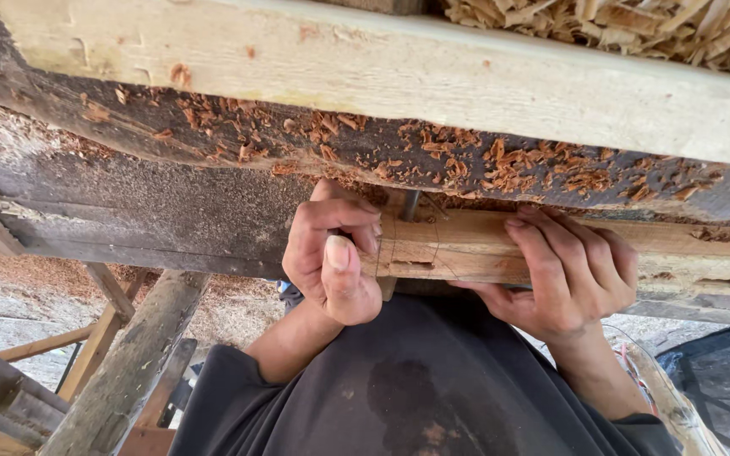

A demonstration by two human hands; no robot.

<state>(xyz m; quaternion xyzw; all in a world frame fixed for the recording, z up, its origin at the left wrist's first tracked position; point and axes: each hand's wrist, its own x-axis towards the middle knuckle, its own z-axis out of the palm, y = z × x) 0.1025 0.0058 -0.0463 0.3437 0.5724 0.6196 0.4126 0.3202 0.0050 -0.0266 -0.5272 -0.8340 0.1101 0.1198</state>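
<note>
A light wooden bar (466, 245) with thin drawn lines near its end lies along a dark workbench plank (213, 211). My left hand (331, 262) is closed in a fist at the bar's left end, thumb up. It pinches a small thin dark tool that is mostly hidden by the fingers. My right hand (572, 274) wraps over the bar from the front, fingers spread across its top face, holding it against the bench. A dark metal rod (410, 205) stands just behind the bar between the two hands.
Reddish wood chips (500, 165) litter the dark plank. A pale beam (382, 72) runs behind it, with a heap of pale shavings (635, 25) at the top right. Wooden bench legs (120, 363) and sawdust-covered ground (10, 304) show at the lower left.
</note>
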